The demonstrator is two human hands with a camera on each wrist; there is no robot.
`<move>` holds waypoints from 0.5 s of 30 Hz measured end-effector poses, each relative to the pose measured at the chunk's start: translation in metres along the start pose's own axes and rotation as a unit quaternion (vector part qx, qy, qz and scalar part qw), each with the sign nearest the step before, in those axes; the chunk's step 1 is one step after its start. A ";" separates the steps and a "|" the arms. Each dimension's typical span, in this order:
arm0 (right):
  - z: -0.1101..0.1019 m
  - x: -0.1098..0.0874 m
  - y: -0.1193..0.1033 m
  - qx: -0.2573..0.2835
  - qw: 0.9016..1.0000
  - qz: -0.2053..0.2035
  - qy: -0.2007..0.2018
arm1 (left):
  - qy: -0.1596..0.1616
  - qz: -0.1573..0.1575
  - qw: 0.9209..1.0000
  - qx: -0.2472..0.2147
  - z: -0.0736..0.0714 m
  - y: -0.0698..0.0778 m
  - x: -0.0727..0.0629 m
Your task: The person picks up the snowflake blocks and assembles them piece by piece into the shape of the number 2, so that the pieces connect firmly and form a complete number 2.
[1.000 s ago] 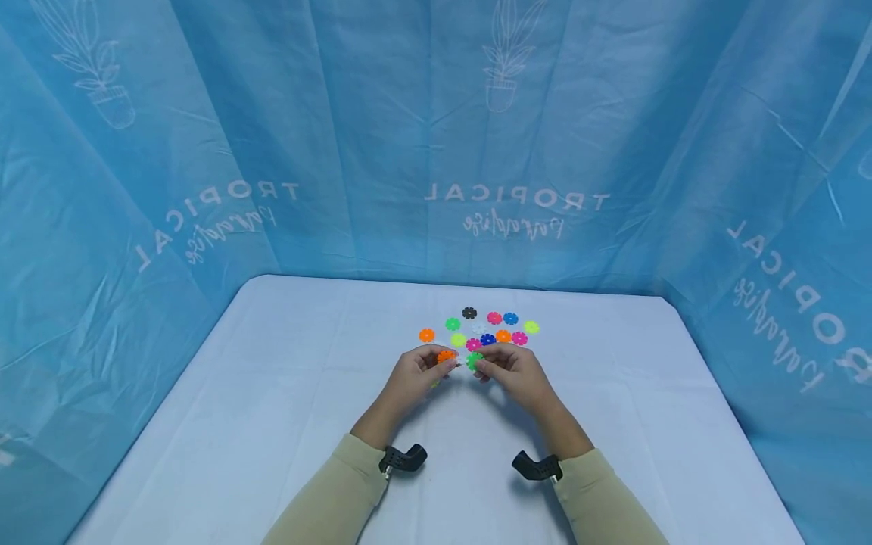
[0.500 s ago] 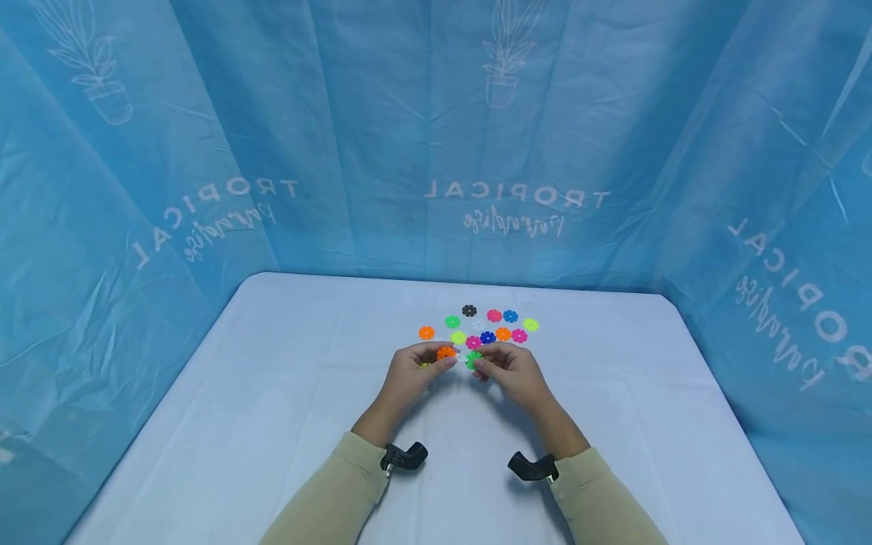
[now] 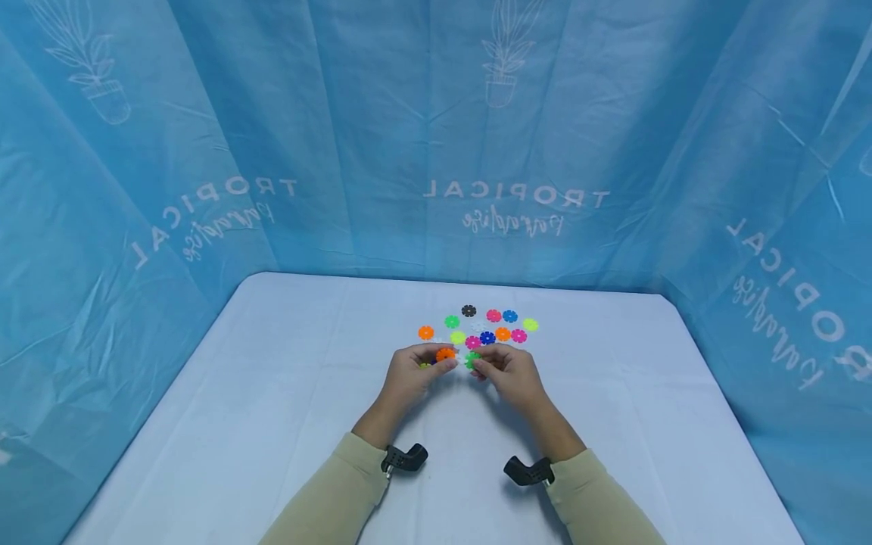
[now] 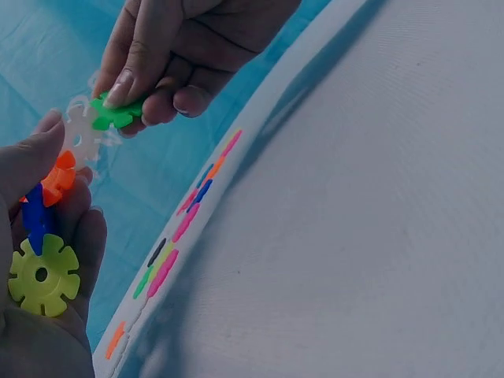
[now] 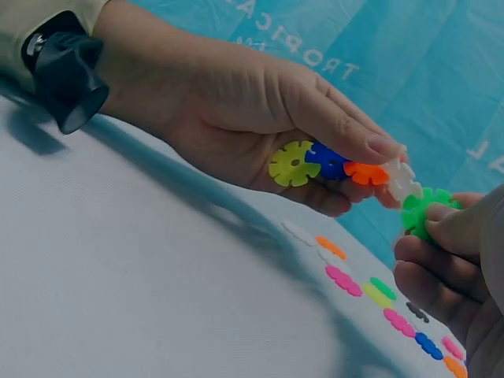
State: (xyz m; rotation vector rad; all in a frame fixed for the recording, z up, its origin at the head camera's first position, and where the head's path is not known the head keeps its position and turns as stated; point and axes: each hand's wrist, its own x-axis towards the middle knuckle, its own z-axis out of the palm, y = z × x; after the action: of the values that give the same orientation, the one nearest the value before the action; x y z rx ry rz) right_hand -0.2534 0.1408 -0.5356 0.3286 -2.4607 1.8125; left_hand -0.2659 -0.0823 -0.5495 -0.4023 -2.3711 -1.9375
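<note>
My left hand (image 3: 407,380) grips a short chain of notched plastic discs. In the right wrist view, a yellow disc (image 5: 287,175), a blue disc (image 5: 331,163), an orange disc (image 5: 366,174) and a white disc (image 5: 402,183) run in a row, slotted together. The left thumb presses near the orange and white end, while the yellow end lies along the palm. My right hand (image 3: 519,376) pinches a green disc (image 4: 112,118) between thumb and fingers. The green disc's edge meets the white disc. Both hands are raised over the near side of the loose discs.
Several loose discs lie flat beyond the hands on the white-covered table (image 3: 272,393), among them a black disc (image 3: 468,311), an orange disc (image 3: 425,333) and a light-blue disc (image 3: 510,316). A blue printed curtain (image 3: 354,136) surrounds the table's back and sides.
The yellow tail of the chain has swung up beside the left palm, and a bit of blue now shows there. My right wrist has shifted slightly left; both grips stay the same.
</note>
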 end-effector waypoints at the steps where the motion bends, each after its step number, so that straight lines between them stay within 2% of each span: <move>1: 0.001 0.000 0.000 -0.004 1.000 -0.007 0.003 | 0.000 0.001 1.000 0.002 0.000 0.000 0.000; 8: 0.005 -0.002 -0.001 -0.016 0.997 -0.073 0.008 | 0.006 0.010 1.000 0.022 0.001 0.001 -0.002; 12: 0.004 -0.002 -0.001 -0.021 0.997 -0.078 0.006 | 0.004 0.024 0.999 0.026 0.000 0.001 -0.001; 15: 0.003 -0.001 0.000 -0.026 0.997 -0.079 0.006 | -0.011 0.049 0.998 0.036 0.000 -0.001 -0.001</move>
State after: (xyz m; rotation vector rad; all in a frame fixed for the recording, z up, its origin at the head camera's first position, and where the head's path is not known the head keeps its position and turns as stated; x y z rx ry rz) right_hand -0.2520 0.1387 -0.5370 0.4923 -2.3942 1.6804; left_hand -0.2655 -0.0825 -0.5501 -0.5286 -2.3773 -1.8108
